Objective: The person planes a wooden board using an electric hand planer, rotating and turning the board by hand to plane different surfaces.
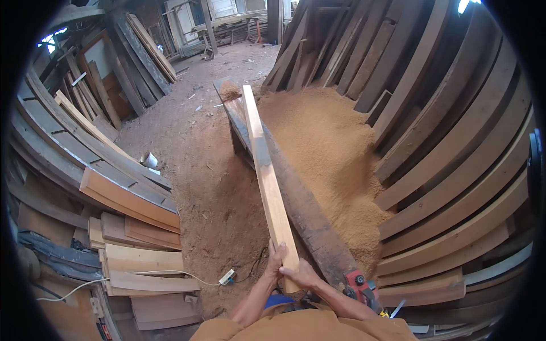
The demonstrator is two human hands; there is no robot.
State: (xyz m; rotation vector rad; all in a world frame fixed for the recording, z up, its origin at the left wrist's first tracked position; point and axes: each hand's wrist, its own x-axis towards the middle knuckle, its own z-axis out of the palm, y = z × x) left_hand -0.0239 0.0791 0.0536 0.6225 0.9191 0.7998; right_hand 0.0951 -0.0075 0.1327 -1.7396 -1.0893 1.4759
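Note:
A long squared wooden beam stretches away from my body, pale along its length with a grey patch partway up. My left hand grips its near end from the left side, fingers over the edge. On the right side of that same end, my right hand is wrapped round it, close to the left one. Beneath and to the right of the beam runs a narrow, dark wooden bench. A red electric planer sits at the bench's near end, beside my right forearm.
Sawdust is heaped right of the bench. Planks lean along the right wall. Boards are stacked at left. On the dirt floor lie a power strip with its cord and a white can.

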